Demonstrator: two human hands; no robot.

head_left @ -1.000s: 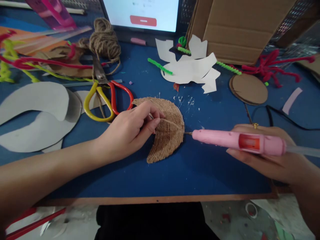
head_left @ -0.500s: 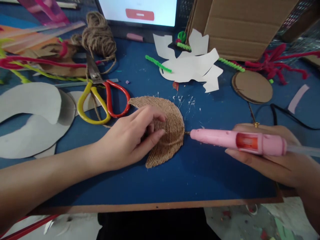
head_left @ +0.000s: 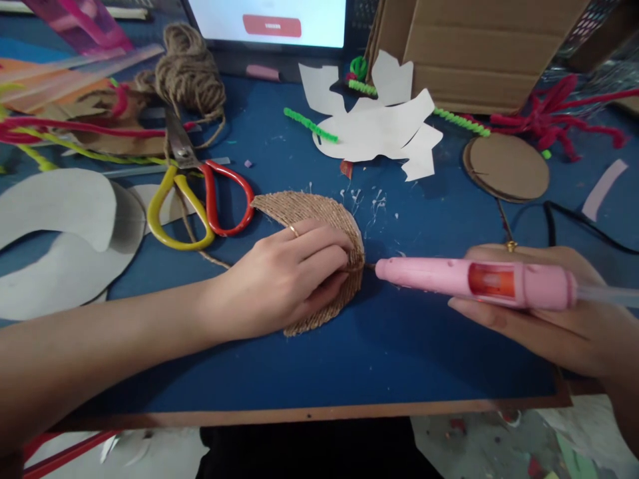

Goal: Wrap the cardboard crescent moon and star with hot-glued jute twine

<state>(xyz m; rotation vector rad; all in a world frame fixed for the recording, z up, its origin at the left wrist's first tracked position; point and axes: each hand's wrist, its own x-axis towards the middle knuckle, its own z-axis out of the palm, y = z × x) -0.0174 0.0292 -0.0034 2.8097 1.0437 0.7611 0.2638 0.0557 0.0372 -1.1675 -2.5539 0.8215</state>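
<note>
Starting at the front edge of the worktop [head_left: 309, 417], there's a band of blue, and beyond it, near the middle, lies your twine-covered crescent [head_left: 315, 207], flat, points facing left. Your left hand [head_left: 279, 273] is right on it, fingers drawn together and bent, tips down by the right-hand curve; whether they pinch the strand there or only press it, I can't tell. In from the right edge comes your right hand [head_left: 542, 339], wrapped around the pink glue gun [head_left: 424, 274], nozzle level with that curve, touching or just beside it, hard to say!

And how far along? Very far, by the look of it: tight rows of twine cover nearly all the face that shows. What seems left is a thin pale strip on the upper-right rim, plus whatever your palm hides. There's a loose strand [head_left: 212, 258] too, uncut as far as I can see, running out from under your hand, past the scissors [head_left: 187, 154], towards the ball of twine [head_left: 187, 73] at back left. Grey cut-outs [head_left: 60, 193] sit by the left edge, a white cut-out [head_left: 369, 136] further back, and at the rear, the screen [head_left: 214, 16].
</note>
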